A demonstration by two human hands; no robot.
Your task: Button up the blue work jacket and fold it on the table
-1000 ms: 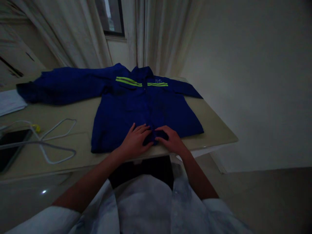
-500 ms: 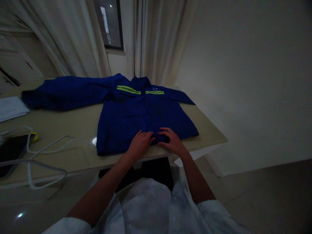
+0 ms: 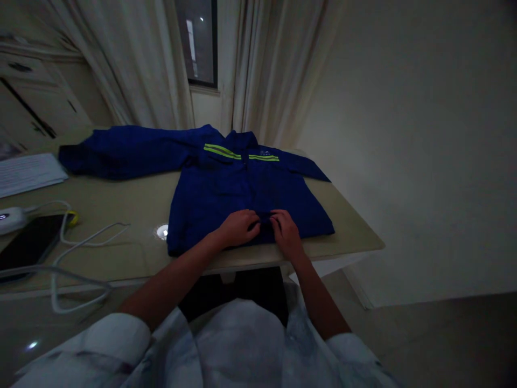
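Note:
A navy-blue work jacket [image 3: 238, 186] lies face up on a beige table [image 3: 121, 258], with yellow-green reflective stripes across its chest. One sleeve stretches out flat to the left. My left hand [image 3: 238, 228] and my right hand [image 3: 286, 233] sit close together at the lower middle of the jacket, fingers curled into the cloth on either side of the front opening. The cloth between my fingers is bunched and dark, and the exact edges held are hidden. The other sleeve is not clearly visible.
Left of the jacket on the table are a black phone [image 3: 30, 245], a white cable [image 3: 76, 269], a white charger [image 3: 12, 220] and a stack of papers [image 3: 30, 173]. Curtains and a dark window [image 3: 200, 43] stand behind the table; the floor lies to the right.
My fingers have closed in on the cloth at the jacket's front, with both hands slightly farther up it. The view has shifted, so the table and jacket appear further right.

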